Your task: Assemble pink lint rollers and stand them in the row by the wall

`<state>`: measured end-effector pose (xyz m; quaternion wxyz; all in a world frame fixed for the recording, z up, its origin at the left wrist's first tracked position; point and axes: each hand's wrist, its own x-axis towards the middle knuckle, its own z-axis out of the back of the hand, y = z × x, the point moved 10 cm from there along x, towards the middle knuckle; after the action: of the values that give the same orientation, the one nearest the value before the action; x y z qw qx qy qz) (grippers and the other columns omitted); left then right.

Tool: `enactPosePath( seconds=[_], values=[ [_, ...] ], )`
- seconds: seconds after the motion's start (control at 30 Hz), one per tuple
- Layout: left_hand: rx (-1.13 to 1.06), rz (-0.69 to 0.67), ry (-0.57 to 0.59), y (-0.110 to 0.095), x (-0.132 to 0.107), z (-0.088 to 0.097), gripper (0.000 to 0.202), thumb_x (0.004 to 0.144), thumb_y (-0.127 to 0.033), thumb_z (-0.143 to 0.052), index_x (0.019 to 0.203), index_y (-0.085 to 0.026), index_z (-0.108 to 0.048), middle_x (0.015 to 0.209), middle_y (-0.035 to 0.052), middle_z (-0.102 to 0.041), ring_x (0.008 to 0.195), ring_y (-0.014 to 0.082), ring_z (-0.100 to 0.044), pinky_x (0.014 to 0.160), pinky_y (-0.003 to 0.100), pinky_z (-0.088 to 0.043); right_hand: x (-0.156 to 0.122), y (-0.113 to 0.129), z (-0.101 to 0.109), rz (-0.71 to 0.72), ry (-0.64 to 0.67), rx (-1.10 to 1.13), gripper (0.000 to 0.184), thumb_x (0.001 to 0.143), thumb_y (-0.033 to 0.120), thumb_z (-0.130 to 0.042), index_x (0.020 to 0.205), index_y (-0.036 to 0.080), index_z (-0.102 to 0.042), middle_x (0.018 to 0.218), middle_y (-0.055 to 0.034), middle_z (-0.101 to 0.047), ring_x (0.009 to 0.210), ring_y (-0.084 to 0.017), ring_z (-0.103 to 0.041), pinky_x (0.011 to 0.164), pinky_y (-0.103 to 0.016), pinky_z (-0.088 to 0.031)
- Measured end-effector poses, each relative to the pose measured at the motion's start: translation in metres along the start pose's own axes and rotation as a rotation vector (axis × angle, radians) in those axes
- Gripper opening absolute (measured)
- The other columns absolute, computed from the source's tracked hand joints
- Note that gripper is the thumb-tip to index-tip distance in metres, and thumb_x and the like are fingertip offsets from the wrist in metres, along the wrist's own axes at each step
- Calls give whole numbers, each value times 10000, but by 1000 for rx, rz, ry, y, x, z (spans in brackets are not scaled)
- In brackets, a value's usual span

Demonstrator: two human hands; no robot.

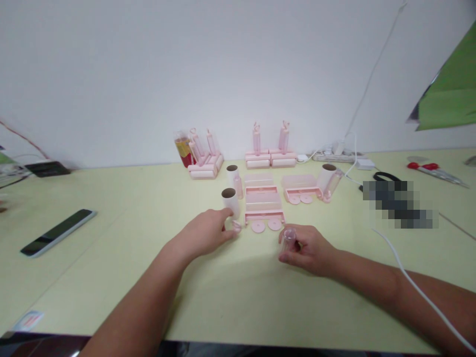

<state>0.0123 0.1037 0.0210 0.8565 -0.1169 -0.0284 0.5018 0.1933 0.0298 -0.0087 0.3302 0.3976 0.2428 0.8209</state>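
My left hand [206, 232] reaches forward over the pale green table [111, 258], fingers curled at the base of an upright white paper roll [231, 202]; a small pink piece lies at its fingertips. My right hand [305, 248] is closed round a clear pinkish plastic handle [288, 236]. Just beyond both hands lies a pink plastic cover [264, 207] with two pink discs [266, 225] in front of it.
Further back are another roll [233, 173], more pink covers [299, 186], a lying roll [327, 181] and assembled pink lint rollers [270, 148] by the wall. A phone [58, 232] lies left. A white cable [416, 292] crosses my right forearm. Scissors [435, 171] and a power strip [334, 156] lie right.
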Motion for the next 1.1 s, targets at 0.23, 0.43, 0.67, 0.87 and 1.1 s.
enactPosePath(
  seconds=[0.23,0.43,0.67,0.87,1.1],
  values=[
    [-378,-310,3,-76,-25,14,517,879,-477,-602,1319,-218,-519,781,-5,-633,644,124,-555,603,223,-396,2,6,-17,-32,129,-41,327,861,455,-656,730,184,-526,671,32,-465,589,-107,-415,571,-243,-320],
    [-478,-550,99,-122,-30,-9,166,862,-298,-630,963,-166,-636,752,-7,-588,644,93,-497,595,201,-379,0,12,-27,-56,235,39,269,879,443,-640,961,188,-621,779,2,-597,659,-121,-509,619,-239,-385],
    [-536,-307,-132,-44,-23,41,167,814,-289,-634,815,-166,-521,651,-58,-436,560,71,-395,535,202,-325,0,-2,-22,-67,192,27,354,866,446,-662,1065,154,-652,687,22,-541,578,-101,-471,570,-229,-375],
    [-330,-18,-326,23,-6,55,274,799,-415,-640,740,-177,-517,635,-44,-483,573,97,-435,548,222,-331,0,-2,-22,-64,191,60,296,897,401,-632,1053,151,-659,679,15,-571,577,-102,-507,591,-230,-415],
    [-270,13,-246,29,5,39,321,779,-476,-650,731,-180,-534,662,-25,-553,592,117,-491,554,231,-339,0,0,-21,-63,202,39,272,903,378,-620,1042,148,-664,700,-4,-605,586,-109,-543,600,-233,-443]
  ],
)
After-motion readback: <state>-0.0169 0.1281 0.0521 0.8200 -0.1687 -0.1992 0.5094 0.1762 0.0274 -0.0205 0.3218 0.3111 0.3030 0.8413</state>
